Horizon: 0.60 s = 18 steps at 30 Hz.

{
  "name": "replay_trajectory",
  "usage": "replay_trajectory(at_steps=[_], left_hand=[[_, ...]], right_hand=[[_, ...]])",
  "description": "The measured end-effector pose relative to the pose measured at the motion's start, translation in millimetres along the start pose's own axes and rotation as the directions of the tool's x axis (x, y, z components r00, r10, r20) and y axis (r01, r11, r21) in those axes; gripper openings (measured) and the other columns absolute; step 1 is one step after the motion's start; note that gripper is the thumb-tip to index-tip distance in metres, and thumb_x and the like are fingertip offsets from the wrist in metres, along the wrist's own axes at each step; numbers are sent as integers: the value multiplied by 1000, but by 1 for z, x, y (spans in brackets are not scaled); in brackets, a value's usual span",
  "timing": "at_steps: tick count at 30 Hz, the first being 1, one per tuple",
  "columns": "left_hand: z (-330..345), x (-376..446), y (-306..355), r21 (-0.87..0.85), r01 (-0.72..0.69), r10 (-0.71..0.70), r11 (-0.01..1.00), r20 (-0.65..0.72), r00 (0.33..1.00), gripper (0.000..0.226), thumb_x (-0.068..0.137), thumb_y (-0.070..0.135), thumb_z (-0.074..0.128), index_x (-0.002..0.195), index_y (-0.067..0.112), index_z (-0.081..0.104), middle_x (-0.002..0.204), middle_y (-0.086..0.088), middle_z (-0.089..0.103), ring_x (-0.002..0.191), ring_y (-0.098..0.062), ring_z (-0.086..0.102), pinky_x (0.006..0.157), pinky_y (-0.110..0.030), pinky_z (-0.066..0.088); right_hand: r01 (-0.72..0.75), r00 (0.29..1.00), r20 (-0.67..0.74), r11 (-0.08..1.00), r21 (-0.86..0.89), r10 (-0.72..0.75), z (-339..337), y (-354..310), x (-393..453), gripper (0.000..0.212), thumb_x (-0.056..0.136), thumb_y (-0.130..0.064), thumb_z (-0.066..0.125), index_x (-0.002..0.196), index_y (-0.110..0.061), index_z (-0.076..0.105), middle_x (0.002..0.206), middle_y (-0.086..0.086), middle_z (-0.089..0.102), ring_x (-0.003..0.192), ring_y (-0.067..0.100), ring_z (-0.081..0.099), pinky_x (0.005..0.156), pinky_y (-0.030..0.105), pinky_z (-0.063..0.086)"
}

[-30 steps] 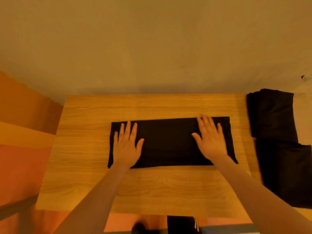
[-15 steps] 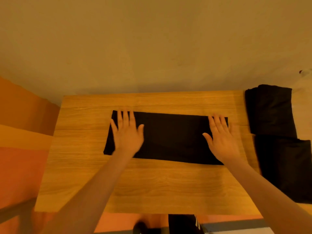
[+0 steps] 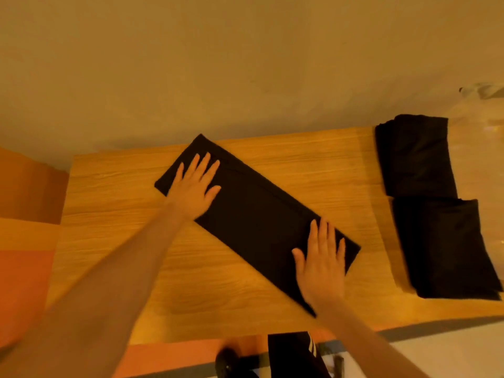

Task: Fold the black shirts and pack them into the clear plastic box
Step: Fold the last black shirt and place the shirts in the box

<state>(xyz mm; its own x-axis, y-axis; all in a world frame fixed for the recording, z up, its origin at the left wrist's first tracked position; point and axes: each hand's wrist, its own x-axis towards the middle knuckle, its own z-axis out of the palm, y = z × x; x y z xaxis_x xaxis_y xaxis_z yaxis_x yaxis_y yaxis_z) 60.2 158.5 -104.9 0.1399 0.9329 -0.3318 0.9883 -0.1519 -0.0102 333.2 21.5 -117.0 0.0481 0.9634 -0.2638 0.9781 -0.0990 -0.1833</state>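
Plain indoor room, likely domestic: wooden table (image 3: 114, 203) against a bare beige wall (image 3: 245, 64), orange floor (image 3: 24, 282) below.

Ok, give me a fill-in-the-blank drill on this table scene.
1. Both hands, left and right, press ____ on the long shirt.
2. That shirt lies ____ across the table, not square to its edge.
3. ____ more folded black shirts lie at the table's right end.

Missing words: flat; diagonally; two
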Motion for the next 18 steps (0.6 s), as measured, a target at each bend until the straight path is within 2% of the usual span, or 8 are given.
replay_trajectory(at_steps=[3,5,6,8,10,13,16,18], left_hand=[[-21,13,-11,108,-24,28,994,-37,999,59,99,42,22,149,19,1,158,-5,-4,144,-21,-7,115,-44,-5],[-28,0,10,-7,98,-98,995,-161,982,59,99,39,24,149,13,6,157,-9,1,145,-24,-3,115,-44,-3],[-27,-13,29,-86,154,-168,984,-185,968,60,98,40,24,149,12,7,157,-11,1,144,-26,-3,115,-44,-3],[-11,-47,71,-206,235,-266,950,-139,954,64,97,45,21,148,12,4,156,-11,-4,144,-26,-7,115,-43,-4],[13,-77,98,-211,279,-293,937,-39,955,69,95,51,19,148,12,-1,156,-12,-7,143,-28,-11,114,-44,-6],[33,-84,92,-133,230,-235,964,-22,972,70,93,54,19,148,16,-3,156,-11,-7,142,-26,-14,113,-44,-7],[31,-65,71,-45,33,-35,998,-53,998,67,94,52,20,148,20,-5,156,-7,-9,141,-23,-16,113,-42,-7],[23,-52,59,45,-108,109,993,-4,994,66,95,51,21,147,21,-6,157,-5,-10,142,-22,-15,114,-42,-8]], right_hand=[[11,1000,-9,997,72,-10,3,-14,-29,73,93,-57,3,144,-5,10,152,15,14,140,26,11,110,45,15],[116,993,-19,986,116,-115,-7,-12,-16,70,92,-56,0,145,-10,4,153,9,5,141,23,2,112,42,9],[183,982,-57,978,99,-178,-12,-8,-3,68,94,-53,0,146,-10,7,153,9,9,141,22,5,112,42,11],[314,947,-72,949,-3,-313,-17,4,23,63,97,-46,1,145,-9,20,151,8,22,139,23,18,112,43,19],[438,899,33,896,-70,-437,-15,19,41,60,98,-44,1,143,-11,24,150,6,25,138,23,26,114,41,20],[472,881,78,873,-119,-466,-7,34,38,60,98,-46,2,143,-11,23,150,9,29,139,21,20,111,40,15],[326,945,-9,942,-81,-328,8,17,3,61,97,-45,1,144,-9,18,151,12,26,140,24,17,114,44,14],[246,969,-21,969,-2,-246,21,-7,-28,62,97,-46,2,144,-9,16,151,13,23,140,25,16,112,42,11]])
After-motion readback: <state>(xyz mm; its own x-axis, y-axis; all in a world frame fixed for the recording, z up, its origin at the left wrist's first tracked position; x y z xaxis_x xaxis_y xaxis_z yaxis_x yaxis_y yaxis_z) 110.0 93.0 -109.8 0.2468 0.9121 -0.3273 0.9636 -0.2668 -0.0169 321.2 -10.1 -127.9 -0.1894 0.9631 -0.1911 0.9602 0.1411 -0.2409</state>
